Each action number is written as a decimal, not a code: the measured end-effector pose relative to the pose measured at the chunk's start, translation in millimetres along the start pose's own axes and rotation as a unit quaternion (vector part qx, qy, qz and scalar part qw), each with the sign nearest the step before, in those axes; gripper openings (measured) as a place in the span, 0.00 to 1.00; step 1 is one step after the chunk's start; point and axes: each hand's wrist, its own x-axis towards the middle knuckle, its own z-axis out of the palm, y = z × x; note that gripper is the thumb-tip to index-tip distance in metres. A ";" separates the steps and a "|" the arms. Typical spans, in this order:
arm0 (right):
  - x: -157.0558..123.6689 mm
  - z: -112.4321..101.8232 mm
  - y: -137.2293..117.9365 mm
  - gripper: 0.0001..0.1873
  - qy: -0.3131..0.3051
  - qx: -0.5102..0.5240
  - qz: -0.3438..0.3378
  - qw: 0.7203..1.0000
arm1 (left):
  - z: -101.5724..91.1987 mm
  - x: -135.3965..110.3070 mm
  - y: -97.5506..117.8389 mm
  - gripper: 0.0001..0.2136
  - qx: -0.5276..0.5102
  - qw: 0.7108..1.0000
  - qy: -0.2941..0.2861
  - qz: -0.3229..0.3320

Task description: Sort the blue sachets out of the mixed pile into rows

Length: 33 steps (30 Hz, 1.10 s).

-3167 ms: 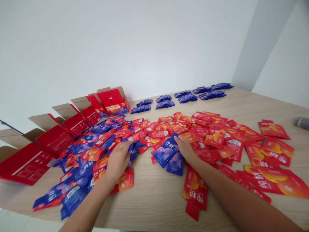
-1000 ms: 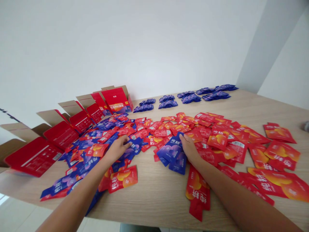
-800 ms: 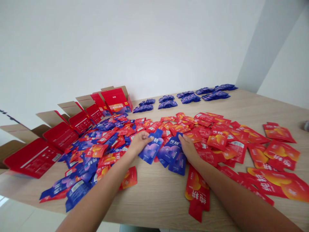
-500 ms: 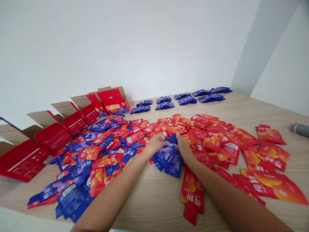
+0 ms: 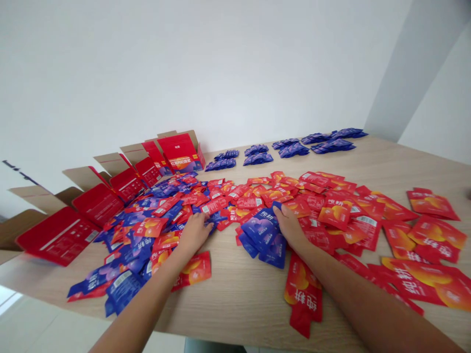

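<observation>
My right hand (image 5: 290,226) is closed on the top corner of a small fan of blue pouches (image 5: 263,229), just over the front of the table. In the mixed pile of red and blue pouches, my left hand (image 5: 196,233) has its fingers bent down, thumb and fingertips closing on a blue pouch (image 5: 218,217) that is largely covered. A red pouch with a barcode (image 5: 215,205) lies just beyond those fingertips. Near my left wrist, a red pouch (image 5: 196,268) with orange fruit print rests on the wood.
Opened red cartons (image 5: 97,208) line the left side, flaps up. Stacked blue pouches (image 5: 257,158) sit in groups along the wall. Red pouches (image 5: 334,213) are heaped at centre right, and more red pouches (image 5: 303,294) lie by my right forearm. The table's front edge (image 5: 221,339) is near.
My left hand has left the blue pouches and moved left into the mixed pile. My right hand still grips the blue pouches. The view has shifted slightly left.
</observation>
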 end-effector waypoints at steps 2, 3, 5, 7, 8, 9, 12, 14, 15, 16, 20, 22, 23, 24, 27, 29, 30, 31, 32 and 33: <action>-0.3 0.1 -1.2 0.16 0.005 -0.005 0.006 1.000 | -2.5 -8.3 -9.5 0.16 0.090 0.996 0.004 -0.009; -0.6 0.0 -1.8 0.16 0.008 -0.007 0.007 1.000 | -1.0 -10.2 -11.0 0.20 0.113 0.994 0.004 -0.014; -1.1 -0.5 -3.0 0.16 0.012 -0.009 0.006 1.000 | 5.4 -8.0 -10.5 0.24 0.123 0.992 0.006 -0.022; -1.9 -1.3 -4.1 0.16 0.014 -0.010 0.002 1.000 | 12.7 1.3 -8.9 0.25 0.104 0.994 0.016 -0.035; -2.4 -1.6 -4.6 0.16 0.013 -0.009 -0.001 1.000 | 15.4 7.5 -8.6 0.25 0.086 0.995 0.021 -0.047; -2.8 -1.8 -4.8 0.16 0.011 -0.005 -0.003 1.000 | 17.1 14.1 -8.9 0.25 0.060 0.996 0.026 -0.061; -3.7 -1.6 -4.7 0.16 0.009 0.006 -0.006 1.000 | 17.1 30.3 -12.4 0.22 -0.096 0.988 0.035 -0.119; -3.7 -0.9 -4.2 0.17 0.010 0.003 -0.005 1.000 | 14.9 35.0 -15.3 0.17 -0.251 0.952 0.038 -0.169; -3.4 -0.5 -4.0 0.17 0.009 0.000 -0.005 1.000 | 13.7 35.5 -16.3 0.14 -0.315 0.930 0.038 -0.187; -3.1 0.0 -3.7 0.17 0.008 -0.003 -0.005 1.000 | 12.2 35.1 -16.8 0.13 -0.360 0.911 0.038 -0.198; -0.8 1.7 -2.1 0.17 0.003 0.006 -0.009 1.000 | -2.8 31.1 -10.0 0.13 -0.410 0.891 0.056 -0.187; 0.4 3.0 -0.6 0.16 0.005 0.011 -0.010 1.000 | -18.1 30.3 2.0 0.14 -0.454 0.870 0.098 -0.163; 0.9 3.7 0.3 0.16 0.006 0.013 -0.011 1.000 | -27.0 30.2 10.8 0.14 -0.477 0.858 0.119 -0.147; 1.2 4.4 1.3 0.16 0.007 0.016 -0.012 1.000 | -35.8 30.3 21.7 0.14 -0.497 0.848 0.132 -0.128; 1.1 5.9 3.2 0.16 0.003 0.024 -0.016 1.000 | -54.0 30.8 64.2 0.12 -0.506 0.855 0.094 -0.061; 0.2 5.9 3.1 0.17 -0.002 0.028 -0.019 0.999 | -53.9 32.3 96.5 0.09 -0.500 0.864 0.056 -0.028; -0.3 5.5 2.6 0.17 -0.005 0.029 -0.020 0.999 | -49.7 33.6 112.2 0.08 -0.494 0.869 0.031 -0.021; -0.9 5.0 1.8 0.17 -0.007 0.031 -0.023 0.999 | -43.1 35.4 127.0 0.09 -0.484 0.875 0.001 -0.018; -1.4 4.4 1.0 0.17 -0.009 0.034 -0.026 0.999 | -34.7 37.7 140.3 0.09 -0.473 0.880 -0.033 -0.016; -1.8 3.7 0.0 0.17 -0.012 0.039 -0.029 0.999 | -25.2 40.5 152.0 0.11 -0.463 0.884 -0.066 -0.017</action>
